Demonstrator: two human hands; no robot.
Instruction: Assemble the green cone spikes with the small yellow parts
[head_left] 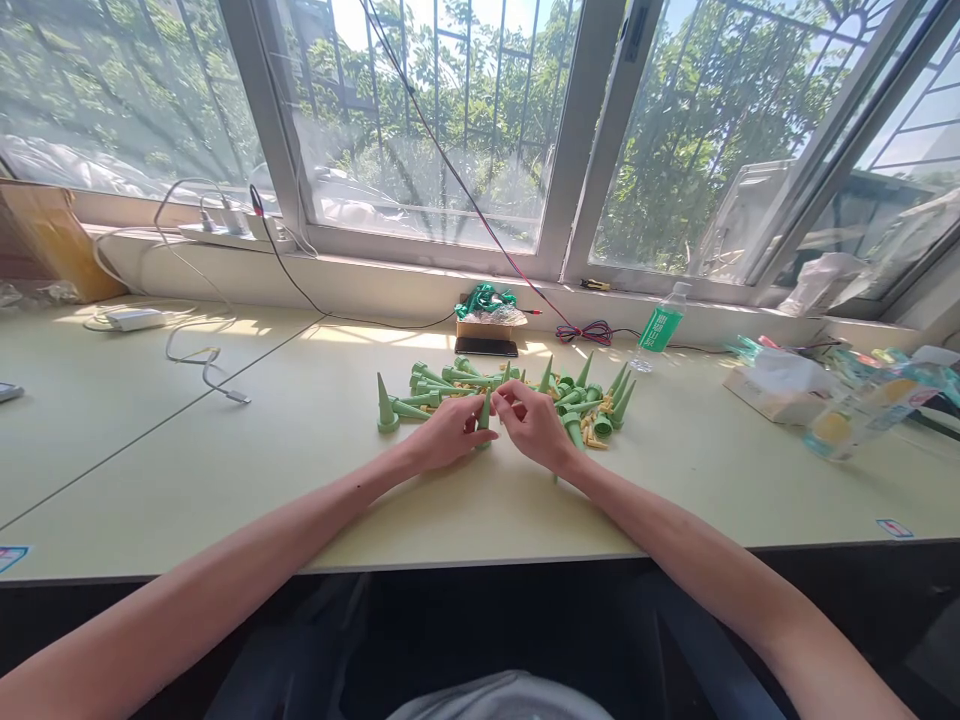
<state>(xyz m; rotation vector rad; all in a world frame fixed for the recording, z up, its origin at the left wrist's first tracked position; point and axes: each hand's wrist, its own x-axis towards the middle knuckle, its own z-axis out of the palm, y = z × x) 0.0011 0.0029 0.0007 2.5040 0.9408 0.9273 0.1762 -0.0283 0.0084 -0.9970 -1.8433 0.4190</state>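
My left hand (454, 432) is closed around a green plastic spike (484, 412) that stands upright, its narrow tip pointing up. Close by on the right, my right hand (531, 420) has thumb and forefinger pinched together near that tip. Whatever lies in this pinch is too small to make out. A single green spike (385, 405) stands on its wide base left of my left hand. Behind it, more green spikes (431, 380) lie in a heap. Beside my right hand is another pile of green spikes (574, 425), mixed with small yellow pieces (596, 440).
A small box with green material (487, 305) and a black phone (486, 347) sit behind the heap. Further right are a green-labelled bottle (660, 328), a tissue box (769, 385) and a clear bottle (832, 430). A white cable (202, 362) lies at left.
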